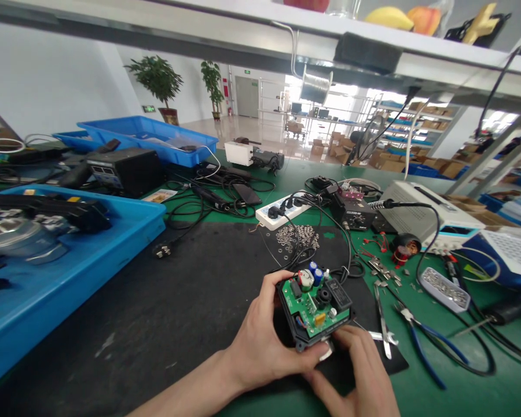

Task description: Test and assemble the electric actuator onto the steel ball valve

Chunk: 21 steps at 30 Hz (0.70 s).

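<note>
A green circuit board (315, 301) sits in a black housing, with blue capacitors and a black relay on top. My left hand (263, 341) is wrapped round the housing's left and front edge, thumb at its lower corner. My right hand (358, 370) grips the housing's near right corner from below, fingers closed. The board is held just above a black mat (156, 313) on the green bench.
A blue tray (82, 260) with tools lies at the left. Pliers (421, 341), tweezers (382, 318), a pile of small washers (297, 236), a power strip (282, 209), a soldering iron (395, 204) and tangled cables crowd the bench behind and right.
</note>
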Available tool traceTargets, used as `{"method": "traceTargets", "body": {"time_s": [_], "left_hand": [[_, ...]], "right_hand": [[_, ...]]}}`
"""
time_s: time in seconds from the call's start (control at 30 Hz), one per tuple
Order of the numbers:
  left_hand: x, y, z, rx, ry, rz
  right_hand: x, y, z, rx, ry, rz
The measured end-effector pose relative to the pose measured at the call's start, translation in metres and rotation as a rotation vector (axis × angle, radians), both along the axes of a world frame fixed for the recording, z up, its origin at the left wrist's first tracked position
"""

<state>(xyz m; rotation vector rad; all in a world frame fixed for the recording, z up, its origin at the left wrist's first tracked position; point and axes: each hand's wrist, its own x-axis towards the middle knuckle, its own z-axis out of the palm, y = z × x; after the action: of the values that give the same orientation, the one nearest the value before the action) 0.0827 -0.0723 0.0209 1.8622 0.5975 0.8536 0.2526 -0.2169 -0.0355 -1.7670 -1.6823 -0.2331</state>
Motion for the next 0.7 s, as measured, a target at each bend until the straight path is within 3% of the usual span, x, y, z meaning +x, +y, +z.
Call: {"method": "traceTargets", "body": {"time_s": [0.1, 0.2, 0.33, 0.5, 0.7], "left_hand": [[-0.001, 0.0, -0.001, -0.031, -0.007, -0.014], [-0.002, 0.002, 0.0, -0.066, -0.033, -0.067], [-0.002, 0.004, 0.006, -0.049, -0.03, -0.085], [-0.003, 0.006, 0.007, -0.063, -0.042, -0.106], [-0.003, 0.008, 0.003, -0.084, -0.059, -0.116]], "right_hand": [[0.013, -0.005, 0.031, 0.028, 0.064, -0.003], [0.024, -0.001, 0.079, 0.076, 0.183, -0.062], [0.028, 0.026, 0.13, -0.027, 0.078, 0.075], [0.027, 0.053, 0.144, -0.176, 0.022, 0.233], [0.021, 0.056, 0.156, -0.31, 0.012, 0.231]]}}
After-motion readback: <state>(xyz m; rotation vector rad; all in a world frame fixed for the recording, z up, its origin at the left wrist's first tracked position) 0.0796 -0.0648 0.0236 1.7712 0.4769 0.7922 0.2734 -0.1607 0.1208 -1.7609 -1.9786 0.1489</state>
